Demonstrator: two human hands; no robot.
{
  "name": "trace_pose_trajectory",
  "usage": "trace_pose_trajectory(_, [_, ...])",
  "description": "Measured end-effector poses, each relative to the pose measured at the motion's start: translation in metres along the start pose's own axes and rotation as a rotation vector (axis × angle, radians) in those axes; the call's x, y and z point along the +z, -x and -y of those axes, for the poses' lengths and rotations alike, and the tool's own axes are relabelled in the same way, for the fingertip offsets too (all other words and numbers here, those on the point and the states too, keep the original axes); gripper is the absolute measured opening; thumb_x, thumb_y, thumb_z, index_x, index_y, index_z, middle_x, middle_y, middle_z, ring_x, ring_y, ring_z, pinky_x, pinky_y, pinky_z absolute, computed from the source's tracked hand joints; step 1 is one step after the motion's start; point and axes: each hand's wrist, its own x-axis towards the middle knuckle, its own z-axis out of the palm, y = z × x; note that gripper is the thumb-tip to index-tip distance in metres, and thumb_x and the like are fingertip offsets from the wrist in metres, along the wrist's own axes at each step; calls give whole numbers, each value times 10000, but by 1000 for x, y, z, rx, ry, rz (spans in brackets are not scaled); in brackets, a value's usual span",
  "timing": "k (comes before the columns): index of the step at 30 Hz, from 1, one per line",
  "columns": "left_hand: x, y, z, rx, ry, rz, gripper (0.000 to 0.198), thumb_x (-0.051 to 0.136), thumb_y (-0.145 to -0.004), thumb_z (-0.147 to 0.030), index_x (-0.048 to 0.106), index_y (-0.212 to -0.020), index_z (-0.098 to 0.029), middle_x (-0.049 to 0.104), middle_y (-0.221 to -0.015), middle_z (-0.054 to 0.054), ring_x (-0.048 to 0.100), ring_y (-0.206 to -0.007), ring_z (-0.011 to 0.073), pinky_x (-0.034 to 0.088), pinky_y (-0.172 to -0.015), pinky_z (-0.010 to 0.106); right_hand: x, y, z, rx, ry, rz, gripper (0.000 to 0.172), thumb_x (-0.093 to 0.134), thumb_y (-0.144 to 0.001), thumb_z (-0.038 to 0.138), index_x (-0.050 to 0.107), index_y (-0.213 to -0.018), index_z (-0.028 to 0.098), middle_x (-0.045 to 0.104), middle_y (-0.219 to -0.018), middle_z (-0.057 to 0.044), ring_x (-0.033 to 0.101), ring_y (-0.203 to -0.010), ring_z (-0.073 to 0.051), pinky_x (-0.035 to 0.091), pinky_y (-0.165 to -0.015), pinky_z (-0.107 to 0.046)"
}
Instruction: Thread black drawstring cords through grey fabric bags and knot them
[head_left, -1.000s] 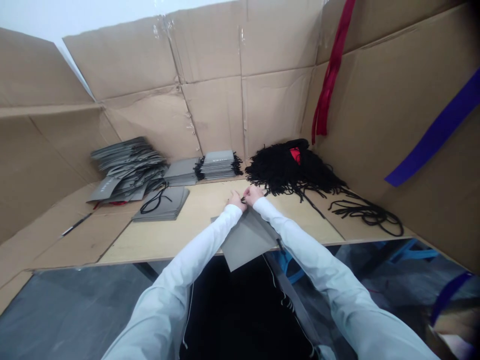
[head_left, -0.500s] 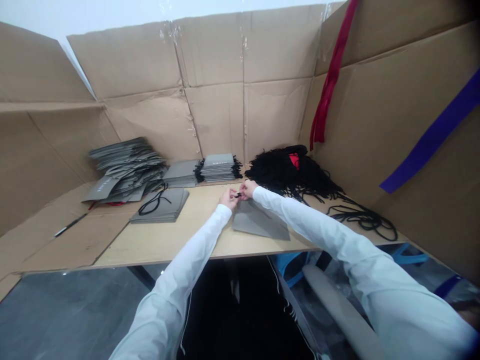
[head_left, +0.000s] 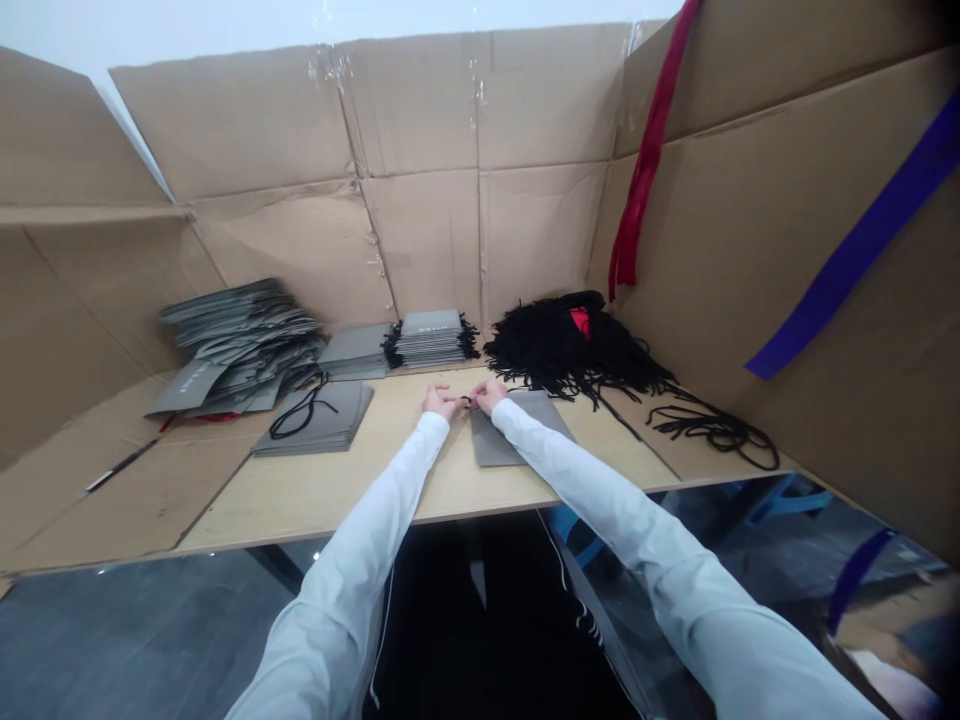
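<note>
A flat grey paper bag [head_left: 496, 447] lies near the front of the table, partly under my right forearm. At its upper left corner a short black cord [head_left: 466, 402] shows between my hands. My left hand [head_left: 442, 402] pinches the cord from the left, just off the bag's edge. Over the corner, my right hand [head_left: 490, 396] is closed with fingertips at the cord and the bag's edge. The fingertips are small here, so the cord's exact path is hidden. To the left, a loose black cord [head_left: 304, 410] rests on a low stack of grey bags [head_left: 341, 425].
A tall, uneven pile of grey bags [head_left: 247, 340] stands at the back left. Behind my hands are a neat stack of corded bags [head_left: 429, 345] and a heap of black cords [head_left: 555, 345]. Red ribbon [head_left: 652, 165] and blue ribbon [head_left: 855, 250] hang by the cardboard wall [head_left: 420, 230].
The bag has turned to lie squarer to the table edge. My hands have moved slightly nearer and now work at its upper left corner. The whole view has shifted a little.
</note>
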Motion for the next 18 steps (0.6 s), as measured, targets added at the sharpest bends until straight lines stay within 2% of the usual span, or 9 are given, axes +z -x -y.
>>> trace_pose_trajectory(4, [-2, 2, -8, -224, 292, 20, 463, 581, -568, 17, 315, -896, -173, 553, -594, -18, 559, -507, 104, 444, -512, 226, 9, 3, 3, -23, 18, -66, 92, 506, -637, 118, 584, -676, 148, 617, -644, -20, 569, -634, -104, 436, -658, -191])
trace_pose_trajectory(7, [-5, 1, -11, -284, 374, 64, 430, 574, -590, 7, 327, -898, -162, 534, -563, -25, 524, -450, 76, 410, -466, 182, 16, 3, 4, -18, -32, -62, 99, 500, -637, 103, 574, -686, 147, 619, -658, -15, 570, -632, -98, 440, -649, -187])
trace_pose_trajectory(11, [-9, -1, -6, -129, 329, 131, 404, 606, -590, -43, 362, -885, -171, 516, -562, -50, 444, -367, 33, 323, -382, 142, 21, 0, 1, 32, -168, -31, 66, 498, -661, 110, 551, -678, 145, 612, -633, -15, 568, -595, -88, 452, -605, -179])
trace_pose_trajectory(14, [-11, 1, -3, -31, 232, 211, 406, 629, -576, -78, 384, -882, -184, 515, -571, -65, 384, -321, 17, 266, -342, 137, 19, -1, 0, 97, -325, 48, 45, 493, -683, 110, 528, -690, 137, 601, -597, -19, 559, -539, -82, 457, -552, -177])
trace_pose_trajectory(16, [-12, 4, -1, -2, 158, 267, 381, 630, -573, -87, 413, -870, -188, 534, -590, -58, 379, -326, 15, 277, -346, 138, 18, -1, -1, 112, -369, 83, 37, 500, -683, 102, 520, -694, 131, 596, -584, -19, 550, -512, -78, 455, -528, -177])
trace_pose_trajectory(18, [-13, 7, 0, 26, 79, 260, 339, 624, -579, -94, 447, -852, -189, 559, -610, -41, 409, -360, 23, 310, -370, 141, 17, -1, -3, 80, -299, 83, 28, 518, -673, 104, 527, -683, 129, 594, -575, -17, 540, -498, -76, 449, -521, -176])
